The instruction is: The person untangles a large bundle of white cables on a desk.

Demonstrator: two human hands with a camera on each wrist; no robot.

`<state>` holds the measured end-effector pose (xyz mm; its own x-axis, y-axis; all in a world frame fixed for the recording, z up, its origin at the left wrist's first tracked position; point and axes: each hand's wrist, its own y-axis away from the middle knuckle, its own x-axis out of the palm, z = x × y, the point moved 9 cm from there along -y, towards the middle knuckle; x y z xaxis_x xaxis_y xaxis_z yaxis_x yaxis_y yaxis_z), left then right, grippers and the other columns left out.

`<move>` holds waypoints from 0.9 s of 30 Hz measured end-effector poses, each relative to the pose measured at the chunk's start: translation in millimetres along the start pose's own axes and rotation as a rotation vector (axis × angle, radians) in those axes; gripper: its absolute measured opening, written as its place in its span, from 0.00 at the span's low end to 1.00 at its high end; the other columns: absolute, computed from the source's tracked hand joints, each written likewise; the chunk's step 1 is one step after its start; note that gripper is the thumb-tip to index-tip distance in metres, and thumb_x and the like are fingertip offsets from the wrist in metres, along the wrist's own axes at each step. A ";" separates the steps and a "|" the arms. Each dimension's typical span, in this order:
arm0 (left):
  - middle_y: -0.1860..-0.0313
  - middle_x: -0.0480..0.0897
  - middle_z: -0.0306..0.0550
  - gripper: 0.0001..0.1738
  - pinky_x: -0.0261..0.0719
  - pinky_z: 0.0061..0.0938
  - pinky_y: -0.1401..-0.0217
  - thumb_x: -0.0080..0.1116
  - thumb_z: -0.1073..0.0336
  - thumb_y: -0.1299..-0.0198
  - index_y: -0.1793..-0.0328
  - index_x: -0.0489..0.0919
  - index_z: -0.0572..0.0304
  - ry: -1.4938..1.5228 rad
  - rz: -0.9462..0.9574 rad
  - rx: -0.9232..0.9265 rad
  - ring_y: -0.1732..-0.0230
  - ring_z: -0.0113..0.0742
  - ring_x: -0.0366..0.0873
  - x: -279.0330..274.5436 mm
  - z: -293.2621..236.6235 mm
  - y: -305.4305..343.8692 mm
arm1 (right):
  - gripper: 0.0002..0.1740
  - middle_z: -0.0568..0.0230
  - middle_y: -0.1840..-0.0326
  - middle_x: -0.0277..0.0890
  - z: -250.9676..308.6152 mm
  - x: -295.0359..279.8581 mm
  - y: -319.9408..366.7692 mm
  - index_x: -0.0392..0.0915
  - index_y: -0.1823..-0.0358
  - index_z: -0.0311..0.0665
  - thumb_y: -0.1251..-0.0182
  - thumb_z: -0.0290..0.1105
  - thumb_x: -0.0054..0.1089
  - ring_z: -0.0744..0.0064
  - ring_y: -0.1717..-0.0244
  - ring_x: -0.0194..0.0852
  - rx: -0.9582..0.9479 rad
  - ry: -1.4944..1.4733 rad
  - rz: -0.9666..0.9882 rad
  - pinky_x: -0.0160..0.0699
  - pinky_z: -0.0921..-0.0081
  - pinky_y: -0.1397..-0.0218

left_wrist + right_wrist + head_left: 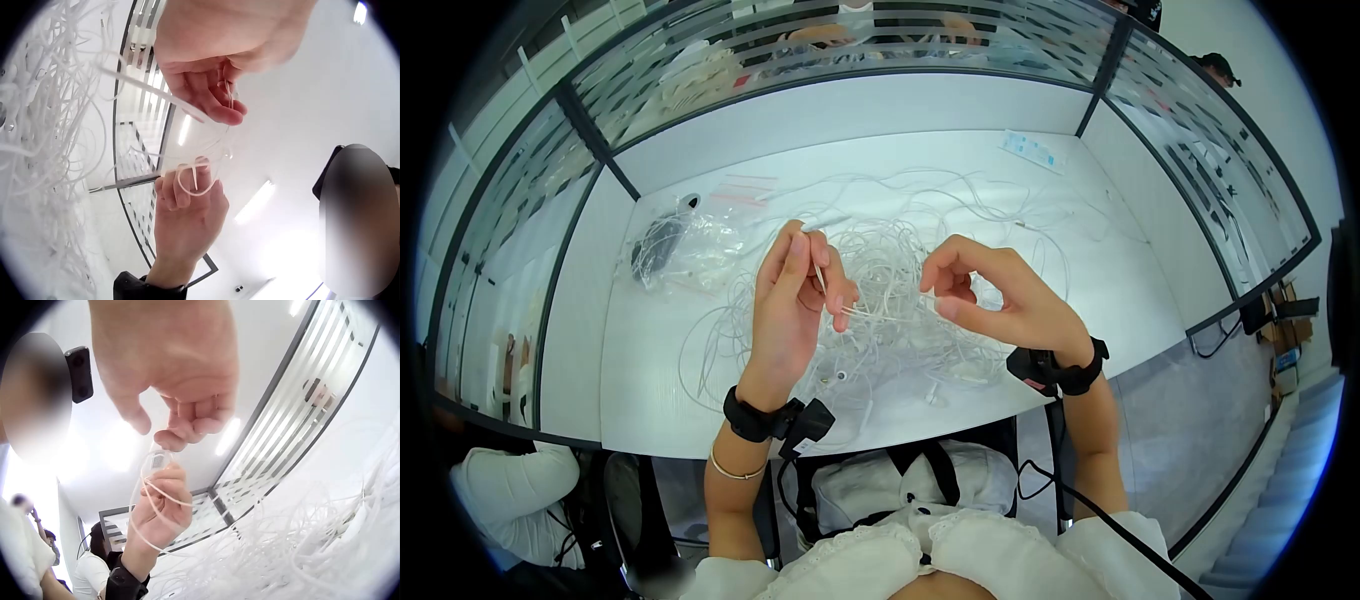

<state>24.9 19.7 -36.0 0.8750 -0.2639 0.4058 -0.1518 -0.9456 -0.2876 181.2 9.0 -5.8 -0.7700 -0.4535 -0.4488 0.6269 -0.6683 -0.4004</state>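
A big tangle of thin white cables [885,250] covers the middle of the white table. Raised over its left part, my left hand [780,320] holds a white cable between thumb and fingers; in the left wrist view the cable [150,90] runs away from these fingers toward the pile. My right hand [1015,305] hovers opposite, over the right side of the tangle, fingers loosely bent and thumb apart from the index finger. Loops of cable [139,531] hang by the left hand in the right wrist view, close below the right fingertips.
Clear plastic bags [725,225] and a dark coiled item [658,245] lie at the back left. A blue and white packet [1032,150] sits at the back right. Low panels [850,112] with striped glass enclose the table. Another person's sleeve [515,490] shows at lower left.
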 end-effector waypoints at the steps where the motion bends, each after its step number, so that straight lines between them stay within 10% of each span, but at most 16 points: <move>1: 0.85 0.68 0.38 0.17 0.72 0.24 0.68 0.32 0.54 0.25 0.65 0.64 0.52 -0.010 0.019 0.015 0.88 0.28 0.65 0.2 0.7 0.0 | 0.08 0.69 0.78 0.69 -4.7 1.7 -0.9 0.72 0.60 0.38 0.38 0.30 0.57 0.77 0.77 0.63 0.022 -0.009 0.001 0.62 0.79 0.70; 19: 0.86 0.68 0.38 0.17 0.62 0.18 0.81 0.36 0.55 0.26 0.64 0.66 0.57 -0.065 0.062 -0.089 0.88 0.22 0.61 -3.4 23.9 5.6 | 0.02 0.73 0.72 0.75 -14.4 30.5 -18.8 0.79 0.65 0.40 0.40 0.28 0.61 0.81 0.74 0.62 -0.057 -0.023 0.156 0.60 0.81 0.70; 27: 0.87 0.67 0.30 0.08 0.54 0.16 0.80 0.57 0.68 0.37 0.57 0.69 0.59 -0.147 0.218 -0.214 0.85 0.17 0.59 13.7 34.2 18.4 | 0.06 0.70 0.77 0.78 -31.6 3.4 -12.6 0.73 0.65 0.38 0.33 0.31 0.58 0.85 0.80 0.70 0.147 -0.325 -0.174 0.59 0.86 0.76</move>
<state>49.8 5.1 -65.4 0.8658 -0.4492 0.2207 -0.4225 -0.8923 -0.1589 174.4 34.5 -27.6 -0.8755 -0.4732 -0.0984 0.4782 -0.8184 -0.3186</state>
